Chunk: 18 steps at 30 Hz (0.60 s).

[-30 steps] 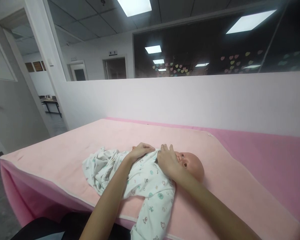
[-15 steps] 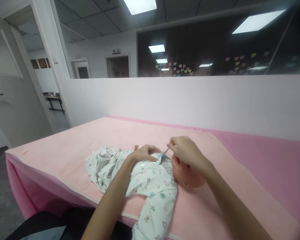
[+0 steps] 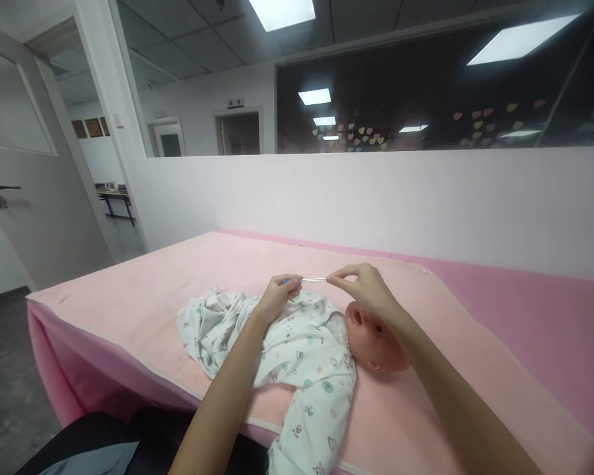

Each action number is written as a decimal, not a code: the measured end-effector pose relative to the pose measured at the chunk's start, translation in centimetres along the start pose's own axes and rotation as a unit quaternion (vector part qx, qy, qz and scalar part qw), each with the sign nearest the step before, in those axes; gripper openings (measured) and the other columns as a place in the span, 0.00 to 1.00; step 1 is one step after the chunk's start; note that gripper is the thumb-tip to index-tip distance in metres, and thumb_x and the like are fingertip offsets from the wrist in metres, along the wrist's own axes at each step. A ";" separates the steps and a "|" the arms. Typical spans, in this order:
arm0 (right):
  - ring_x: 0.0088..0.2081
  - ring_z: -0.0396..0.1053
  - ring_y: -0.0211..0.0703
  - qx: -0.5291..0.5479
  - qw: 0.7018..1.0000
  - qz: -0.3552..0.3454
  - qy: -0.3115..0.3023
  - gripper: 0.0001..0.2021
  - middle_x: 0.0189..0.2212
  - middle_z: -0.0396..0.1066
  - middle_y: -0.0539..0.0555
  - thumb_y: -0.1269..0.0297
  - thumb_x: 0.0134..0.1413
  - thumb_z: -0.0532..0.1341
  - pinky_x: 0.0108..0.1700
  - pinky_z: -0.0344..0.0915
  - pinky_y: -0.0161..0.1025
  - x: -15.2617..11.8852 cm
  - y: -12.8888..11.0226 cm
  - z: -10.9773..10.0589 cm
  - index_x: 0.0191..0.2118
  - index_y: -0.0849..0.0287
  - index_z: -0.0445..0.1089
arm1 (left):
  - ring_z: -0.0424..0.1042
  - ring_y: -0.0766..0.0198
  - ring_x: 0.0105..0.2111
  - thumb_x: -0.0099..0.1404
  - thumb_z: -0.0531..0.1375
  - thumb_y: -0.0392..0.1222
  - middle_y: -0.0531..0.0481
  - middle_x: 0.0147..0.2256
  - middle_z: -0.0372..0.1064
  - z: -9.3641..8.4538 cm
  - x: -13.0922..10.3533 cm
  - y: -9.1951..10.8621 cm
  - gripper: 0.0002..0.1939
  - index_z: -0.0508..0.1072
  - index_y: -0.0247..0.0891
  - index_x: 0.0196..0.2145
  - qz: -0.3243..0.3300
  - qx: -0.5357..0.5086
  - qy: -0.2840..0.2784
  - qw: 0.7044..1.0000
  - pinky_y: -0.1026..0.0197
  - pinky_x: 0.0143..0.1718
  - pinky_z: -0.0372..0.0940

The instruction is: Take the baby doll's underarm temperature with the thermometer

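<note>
Holding the rod (image 3: 314, 280) level between both hands, we now have it off the doll (image 3: 376, 340), near the chest on the side away from us. Half a second ago its blue end was at the doll's collar, in our right hand (image 3: 369, 285) alone, while our left hand (image 3: 278, 295) lay on the doll's chest. Our left fingers have since come up off the suit (image 3: 297, 349) and are closed around the blue end. Our right thumb and forefinger pinch the other tip, with the hand near the doll's face. The doll lies on its back on the pink sheet (image 3: 257, 260), as before, its near sleeve stretched toward us and the bunched legs of the suit beyond its chest, opposite the head.
</note>
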State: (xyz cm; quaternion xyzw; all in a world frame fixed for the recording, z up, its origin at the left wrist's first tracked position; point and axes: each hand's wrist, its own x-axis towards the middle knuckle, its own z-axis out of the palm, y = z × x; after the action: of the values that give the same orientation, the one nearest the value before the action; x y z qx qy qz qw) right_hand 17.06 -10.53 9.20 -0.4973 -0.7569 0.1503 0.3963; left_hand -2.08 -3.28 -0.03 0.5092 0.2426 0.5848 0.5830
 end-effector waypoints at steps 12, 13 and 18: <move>0.32 0.67 0.43 -0.257 0.937 -0.196 0.133 0.15 0.25 0.72 0.52 0.60 0.57 0.53 0.40 0.59 0.42 -6.0 -4.1 -3.5 0.26 0.54 0.73 | 0.69 0.64 0.29 0.47 0.68 0.45 0.44 0.32 0.73 1.0 -0.8 -0.2 0.21 0.76 0.33 0.38 -0.092 0.193 -0.225 0.951 0.66 0.28 0.59; 0.31 0.67 0.43 -0.258 0.937 -0.198 0.131 0.15 0.25 0.72 0.52 0.58 0.57 0.52 0.38 0.60 0.42 -7.5 -3.6 -4.0 0.26 0.53 0.73 | 0.69 0.62 0.31 0.48 0.67 0.45 0.43 0.33 0.74 1.2 -0.9 -0.2 0.20 0.77 0.33 0.38 -0.092 0.230 -0.238 0.939 0.65 0.30 0.60; 0.30 0.69 0.46 -0.280 0.935 -0.084 0.198 0.11 0.26 0.72 0.52 0.54 0.54 0.55 0.35 0.62 0.42 -17.5 1.2 -3.6 0.28 0.48 0.74 | 0.71 0.58 0.36 0.50 0.66 0.45 0.43 0.35 0.74 1.5 -1.0 0.2 0.18 0.77 0.34 0.38 -0.090 0.263 -0.278 0.919 0.63 0.36 0.63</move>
State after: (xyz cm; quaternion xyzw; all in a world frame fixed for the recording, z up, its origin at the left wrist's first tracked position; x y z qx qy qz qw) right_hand 23.84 -25.85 2.83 -0.5428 -0.7132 -0.2034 0.3941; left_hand -1.01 -4.71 0.39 0.7625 0.2606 0.2795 0.5221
